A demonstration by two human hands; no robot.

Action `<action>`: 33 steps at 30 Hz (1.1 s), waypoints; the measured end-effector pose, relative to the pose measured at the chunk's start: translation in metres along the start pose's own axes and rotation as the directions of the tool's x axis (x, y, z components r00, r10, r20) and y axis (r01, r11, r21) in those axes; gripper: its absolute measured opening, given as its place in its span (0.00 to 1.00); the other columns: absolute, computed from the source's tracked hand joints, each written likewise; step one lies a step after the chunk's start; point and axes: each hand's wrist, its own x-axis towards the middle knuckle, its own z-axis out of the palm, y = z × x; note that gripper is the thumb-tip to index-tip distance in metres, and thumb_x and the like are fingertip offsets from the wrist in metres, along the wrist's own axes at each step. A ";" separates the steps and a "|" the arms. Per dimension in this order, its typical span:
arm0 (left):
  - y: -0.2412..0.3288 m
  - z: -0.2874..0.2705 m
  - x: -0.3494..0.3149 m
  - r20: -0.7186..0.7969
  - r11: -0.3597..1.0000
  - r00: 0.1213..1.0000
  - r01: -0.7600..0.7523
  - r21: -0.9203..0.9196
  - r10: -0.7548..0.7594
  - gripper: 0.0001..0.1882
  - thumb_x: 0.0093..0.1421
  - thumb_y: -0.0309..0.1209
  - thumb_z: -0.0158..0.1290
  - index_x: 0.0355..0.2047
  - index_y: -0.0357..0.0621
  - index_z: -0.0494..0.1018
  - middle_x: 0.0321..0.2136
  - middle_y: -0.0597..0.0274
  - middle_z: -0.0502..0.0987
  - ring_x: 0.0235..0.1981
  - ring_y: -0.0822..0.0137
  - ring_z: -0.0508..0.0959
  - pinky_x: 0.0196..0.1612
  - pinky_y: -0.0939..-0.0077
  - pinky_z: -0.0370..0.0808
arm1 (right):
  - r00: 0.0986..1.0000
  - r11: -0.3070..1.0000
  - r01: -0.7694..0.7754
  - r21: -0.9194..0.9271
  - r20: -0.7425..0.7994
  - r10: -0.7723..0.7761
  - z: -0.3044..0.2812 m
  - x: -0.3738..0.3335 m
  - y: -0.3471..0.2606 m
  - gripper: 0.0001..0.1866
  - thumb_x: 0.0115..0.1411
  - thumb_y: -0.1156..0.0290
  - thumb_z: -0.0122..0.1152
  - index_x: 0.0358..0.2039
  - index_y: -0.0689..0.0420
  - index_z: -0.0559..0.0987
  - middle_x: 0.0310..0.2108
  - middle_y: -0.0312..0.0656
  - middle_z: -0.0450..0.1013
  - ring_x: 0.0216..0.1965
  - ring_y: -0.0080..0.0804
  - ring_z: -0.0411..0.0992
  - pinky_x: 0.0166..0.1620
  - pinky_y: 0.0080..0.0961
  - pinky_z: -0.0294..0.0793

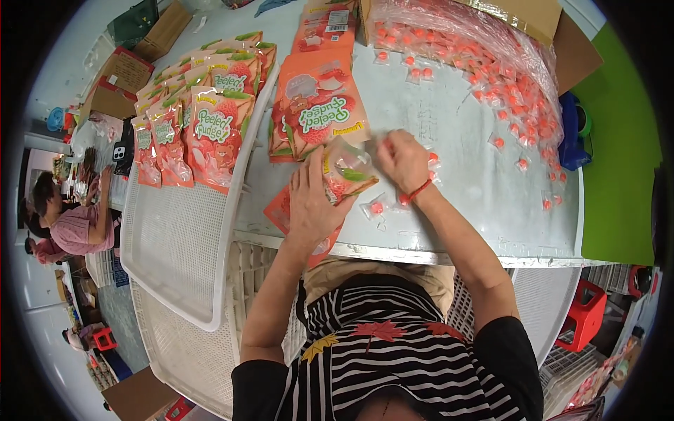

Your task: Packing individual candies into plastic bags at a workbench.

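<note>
My left hand (311, 195) is closed round a pink candy pouch (347, 168) with a see-through window, held at the table's near edge. Just right of the pouch's top, my right hand (406, 163) is curled, its fingertips blurred; what they hold, if anything, is hidden. Small wrapped red candies (377, 208) lie below and beside the right hand. Under the left hand, another pink pouch (281, 208) sticks out over the table edge. A pile of flat pink pouches (319, 105) lies just beyond the left hand.
At the left, a white mesh tray (175, 231) carries several filled pouches (219, 137). An open carton (491, 10) at the far right spills a large heap of wrapped candies (519, 105) from its plastic liner. Other people (81, 217) work farther left.
</note>
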 end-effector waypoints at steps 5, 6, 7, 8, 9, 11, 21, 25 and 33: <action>0.003 0.010 0.004 0.025 0.999 0.999 -0.038 -0.010 0.039 0.50 0.41 0.37 0.68 0.61 0.38 0.52 0.51 0.43 0.65 0.52 0.44 0.66 0.56 0.53 0.62 | 0.696 0.054 -0.470 0.881 0.332 0.637 -0.043 0.052 -0.053 0.12 0.62 0.63 0.54 0.24 0.55 0.70 0.20 0.30 0.64 0.21 0.18 0.61 0.22 0.18 0.61; 0.004 0.012 0.006 0.025 0.998 0.998 -0.059 -0.031 0.059 0.50 0.41 0.37 0.68 0.61 0.37 0.52 0.52 0.43 0.65 0.52 0.44 0.66 0.55 0.53 0.62 | 0.700 -0.218 -0.359 0.908 0.416 0.580 -0.045 0.057 -0.056 0.13 0.63 0.62 0.53 0.24 0.54 0.70 0.21 0.29 0.64 0.21 0.14 0.60 0.23 0.16 0.61; 0.005 0.012 0.007 0.028 0.998 0.998 -0.063 -0.033 0.063 0.50 0.41 0.37 0.68 0.61 0.37 0.52 0.52 0.43 0.65 0.52 0.44 0.66 0.55 0.53 0.62 | 0.699 -0.217 -0.356 0.909 0.413 0.584 -0.043 0.056 -0.061 0.13 0.63 0.62 0.53 0.24 0.54 0.70 0.21 0.29 0.64 0.21 0.14 0.60 0.23 0.16 0.61; 0.008 0.012 0.009 0.014 0.996 0.998 -0.057 -0.067 0.058 0.51 0.41 0.38 0.68 0.61 0.37 0.52 0.52 0.42 0.65 0.52 0.44 0.66 0.55 0.53 0.63 | 0.721 -0.093 -0.434 0.896 0.407 0.561 -0.043 0.053 -0.066 0.12 0.63 0.63 0.53 0.25 0.55 0.70 0.21 0.29 0.64 0.22 0.14 0.60 0.24 0.15 0.61; 0.010 0.013 0.011 -0.001 0.993 0.999 -0.052 -0.102 0.052 0.51 0.41 0.38 0.68 0.61 0.37 0.52 0.52 0.42 0.65 0.52 0.44 0.66 0.55 0.52 0.63 | 0.740 0.034 -0.501 0.865 0.407 0.535 -0.044 0.050 -0.069 0.12 0.63 0.63 0.53 0.25 0.55 0.70 0.21 0.30 0.64 0.22 0.14 0.59 0.25 0.15 0.60; 0.011 0.014 0.013 -0.011 0.993 0.998 -0.065 -0.096 0.065 0.51 0.41 0.38 0.68 0.61 0.37 0.52 0.52 0.42 0.65 0.52 0.44 0.66 0.55 0.52 0.63 | 0.786 0.134 -0.490 0.861 0.370 0.496 -0.039 0.041 -0.061 0.12 0.64 0.64 0.52 0.26 0.57 0.71 0.22 0.31 0.66 0.23 0.14 0.60 0.27 0.14 0.61; 0.013 0.014 0.014 0.049 0.992 0.998 -0.027 -0.124 0.033 0.51 0.39 0.34 0.67 0.61 0.39 0.50 0.52 0.41 0.64 0.53 0.43 0.64 0.56 0.50 0.61 | 0.856 0.530 -0.496 0.688 0.283 0.433 -0.040 0.059 -0.058 0.13 0.65 0.69 0.48 0.49 0.57 0.69 0.27 0.32 0.68 0.26 0.15 0.63 0.32 0.17 0.67; 0.012 0.017 0.013 0.031 0.994 0.998 -0.060 -0.087 0.063 0.51 0.40 0.35 0.67 0.61 0.39 0.51 0.53 0.42 0.63 0.53 0.44 0.64 0.56 0.50 0.61 | 0.882 0.506 -0.430 0.747 0.228 0.413 -0.031 0.054 -0.057 0.13 0.65 0.71 0.47 0.49 0.57 0.68 0.29 0.33 0.68 0.29 0.17 0.64 0.36 0.17 0.68; 0.009 0.015 0.018 -0.043 0.982 0.999 -0.005 -0.191 -0.003 0.51 0.39 0.34 0.67 0.61 0.39 0.51 0.56 0.44 0.62 0.54 0.43 0.64 0.56 0.52 0.62 | 0.870 0.473 -0.478 0.740 0.324 0.371 -0.050 0.039 -0.079 0.11 0.63 0.69 0.47 0.44 0.61 0.70 0.37 0.37 0.69 0.37 0.22 0.66 0.45 0.22 0.67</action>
